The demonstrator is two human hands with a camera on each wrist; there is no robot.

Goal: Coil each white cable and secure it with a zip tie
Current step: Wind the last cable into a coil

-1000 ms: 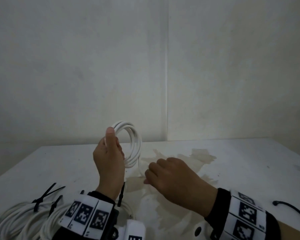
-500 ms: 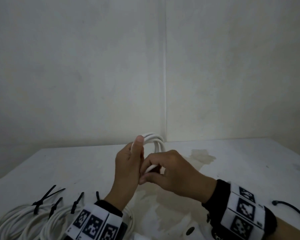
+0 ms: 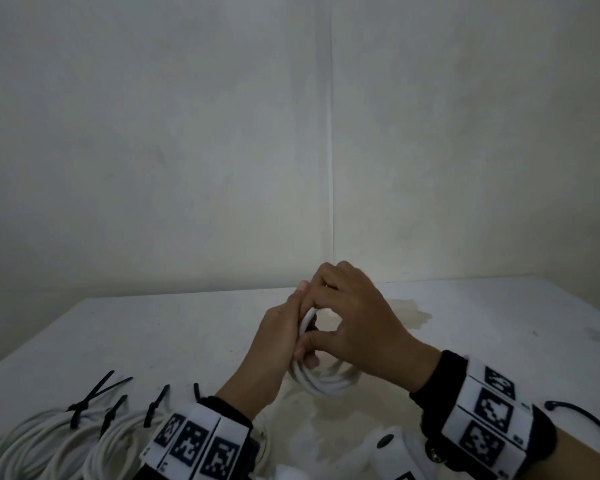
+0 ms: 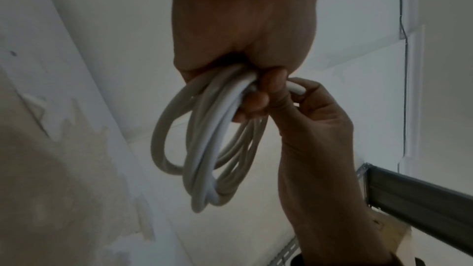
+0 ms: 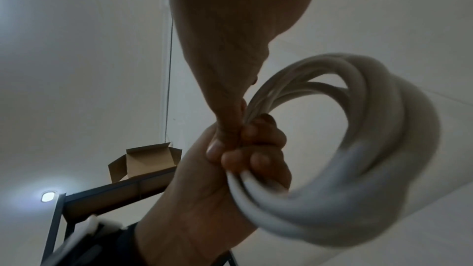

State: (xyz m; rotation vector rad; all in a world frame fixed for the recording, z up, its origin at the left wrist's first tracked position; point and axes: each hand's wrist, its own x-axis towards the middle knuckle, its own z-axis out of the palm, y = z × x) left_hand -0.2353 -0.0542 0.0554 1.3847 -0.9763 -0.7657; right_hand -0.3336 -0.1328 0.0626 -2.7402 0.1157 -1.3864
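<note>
From the head view, I hold the white cable coil (image 3: 321, 379) in the air over the middle of the desk (image 3: 153, 327). It could spring apart if my grip slips, since no zip tie is on it.

The left wrist view shows my left hand (image 4: 243, 33) curled tight around the loops.

In the right wrist view, my right hand (image 5: 230, 64) pinches the same bunch.

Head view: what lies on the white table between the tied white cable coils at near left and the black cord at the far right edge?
The person's two forearms with marker wristbands, and a brownish stain on the table.
</note>
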